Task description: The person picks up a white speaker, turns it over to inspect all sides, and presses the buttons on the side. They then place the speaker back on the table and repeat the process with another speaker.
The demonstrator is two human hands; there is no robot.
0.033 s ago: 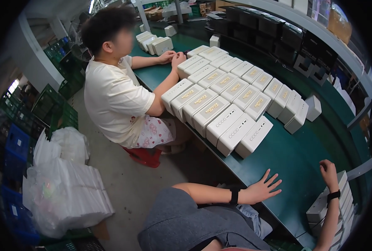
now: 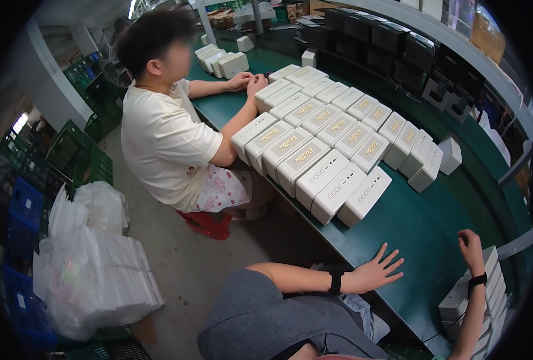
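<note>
My left hand (image 2: 374, 272) lies palm down on the green table (image 2: 416, 234), fingers spread and holding nothing. A dark band circles its wrist. Farther right, my right hand (image 2: 471, 249) is raised near the table's right part, its fingers curled in, with nothing visible in them; a dark band is on that wrist too. Close to the right forearm is a row of white box-shaped devices (image 2: 454, 302), partly hidden by the arm. Beyond my left hand, many similar white devices (image 2: 365, 197) stand in tight rows, some with gold lettering, others with a line of small marks and holes.
A co-worker in a cream shirt (image 2: 164, 132) sits at the table's left edge, hands together near the rows. Black boxes (image 2: 392, 36) line the back under a grey metal frame. Wrapped white sheets (image 2: 98, 276) and blue and green crates (image 2: 23, 204) stand at left.
</note>
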